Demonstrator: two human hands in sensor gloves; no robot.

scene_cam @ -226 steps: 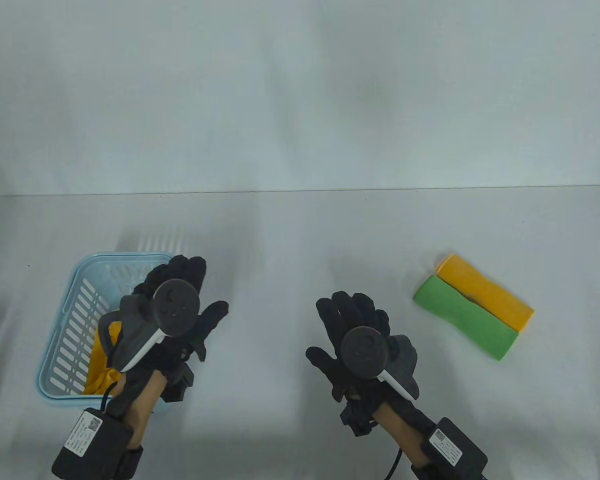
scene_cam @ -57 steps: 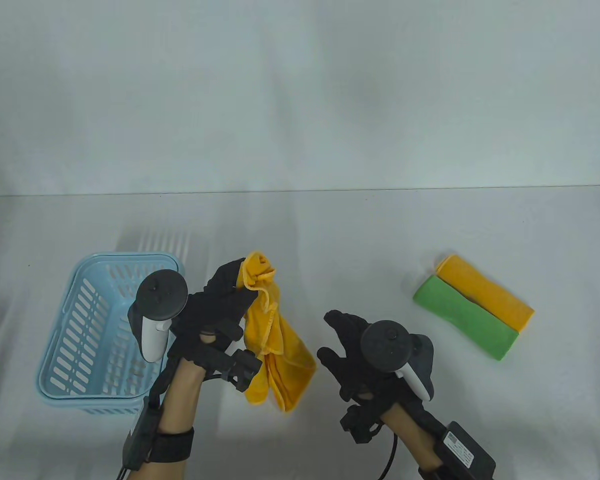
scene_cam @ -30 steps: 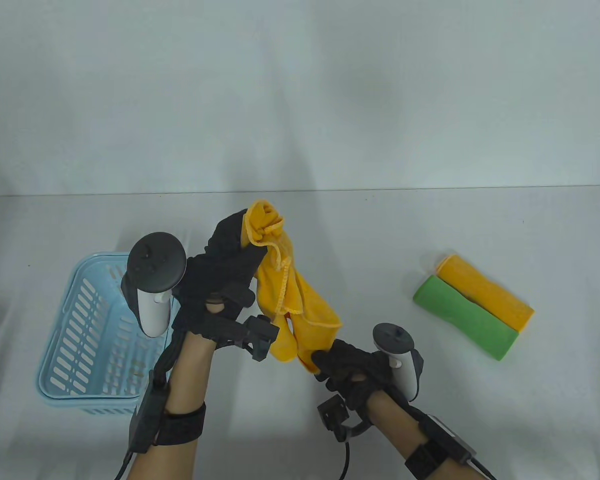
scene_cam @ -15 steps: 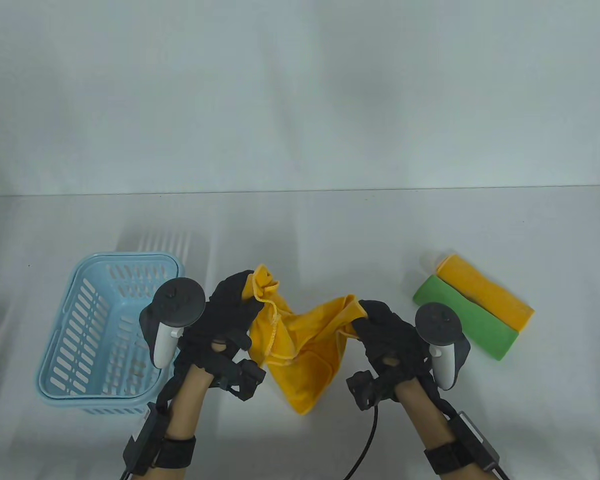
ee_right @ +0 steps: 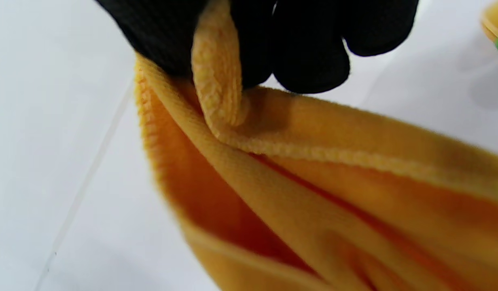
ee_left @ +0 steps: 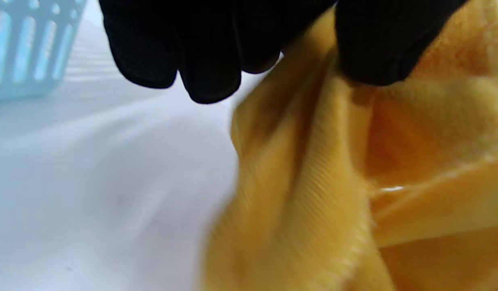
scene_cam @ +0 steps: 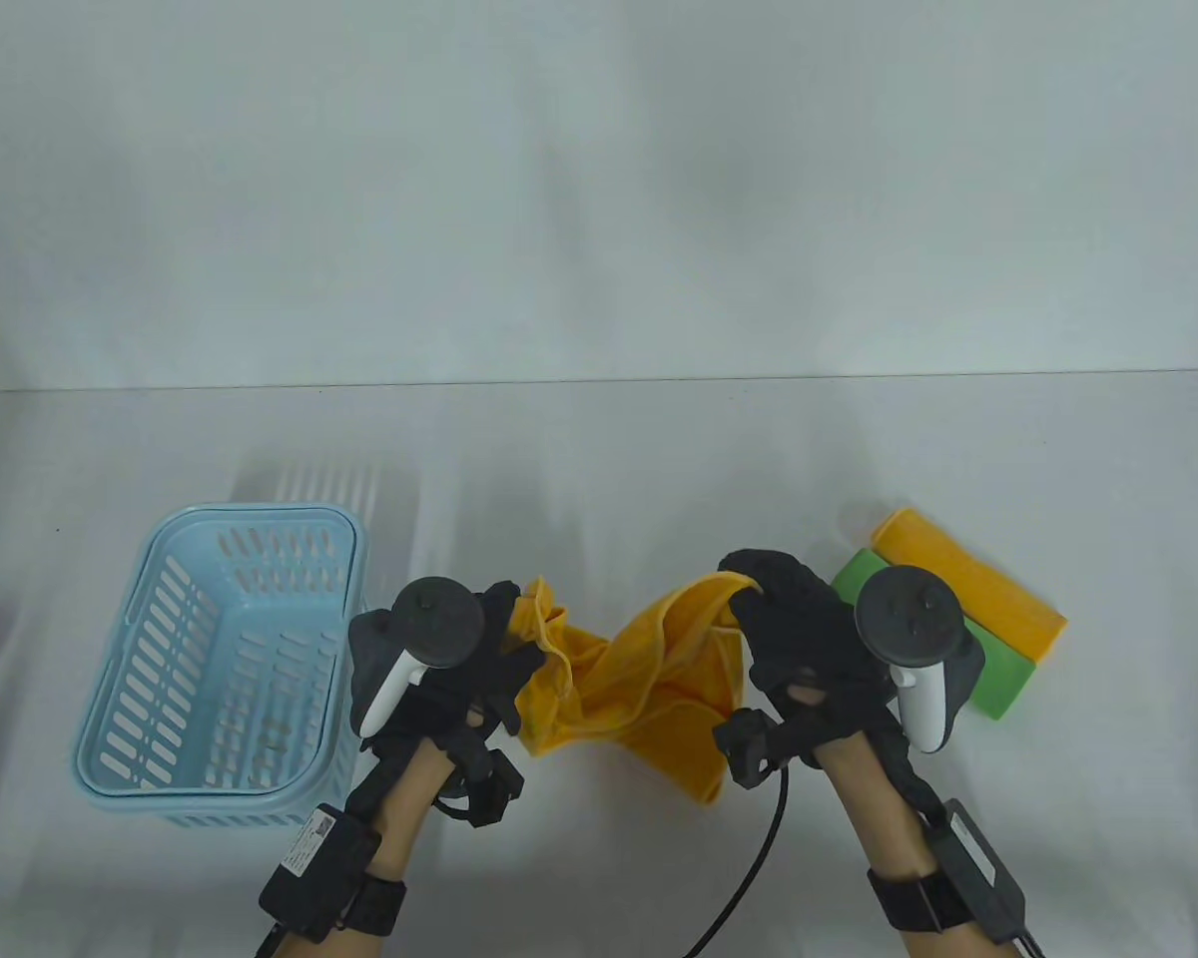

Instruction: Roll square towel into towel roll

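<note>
**Towel held up between two hands**

A yellow towel (scene_cam: 649, 689) is held above the table (scene_cam: 599, 469) by both hands, unrolled and sagging in loose folds between them. One bunched corner is pinched by the left hand (scene_cam: 479, 669), thumb against curled fingers (ee_left: 208, 60), as is seen in the left wrist view, where the cloth (ee_left: 354, 182) hangs from the grip. The opposite corner is pinched by the right hand (scene_cam: 799, 639); in the right wrist view a hemmed edge (ee_right: 220, 81) is clamped between the thumb and the fingertips (ee_right: 309, 60), and the cloth falls away below. The lowest fold of the towel hangs near the table's front edge; whether it touches the surface cannot be told.

A light blue basket (scene_cam: 160, 659) is stood to the left of the left hand, apart from it. Behind the right hand two rolls are laid side by side and touching: a green roll (scene_cam: 998, 689), partly hidden by the tracker (scene_cam: 908, 619), and a yellow roll (scene_cam: 968, 584) beyond it.
</note>
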